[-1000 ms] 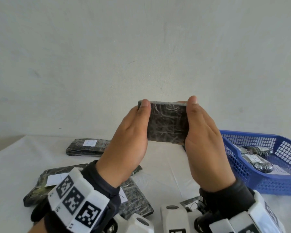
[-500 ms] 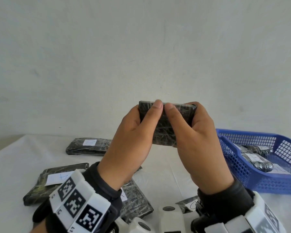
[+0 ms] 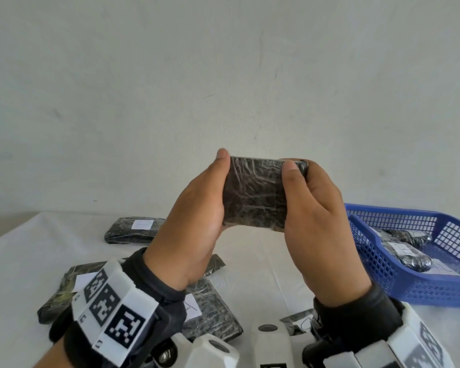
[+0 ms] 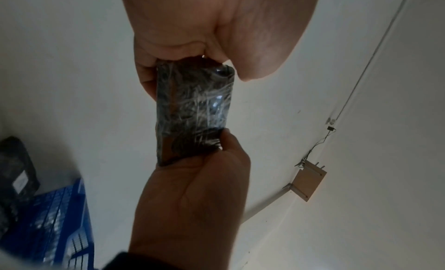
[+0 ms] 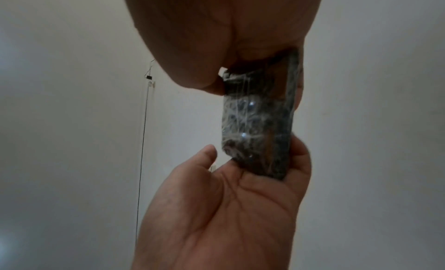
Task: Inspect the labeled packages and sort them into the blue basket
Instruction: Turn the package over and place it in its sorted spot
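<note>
I hold a black plastic-wrapped package [image 3: 254, 193] up in front of the wall, between both hands. My left hand [image 3: 197, 208] grips its left end, thumb on the near face, and my right hand [image 3: 312, 208] grips its right end the same way. No label shows on the side facing me. In the left wrist view the package [image 4: 192, 110] sits between the two hands, and the right wrist view shows the package [image 5: 260, 122] edge-on. The blue basket [image 3: 383, 269] stands on the table at the right with labeled packages [image 3: 409, 254] inside.
More black packages with white labels lie on the white table: one at the back left [image 3: 133, 229], one at the near left [image 3: 69, 288] and one below my left wrist [image 3: 213, 314]. A plain wall rises behind the table.
My thumbs met over the middle of the package half a second ago; they have slid apart to its two ends. The package stays raised at about the same height.
</note>
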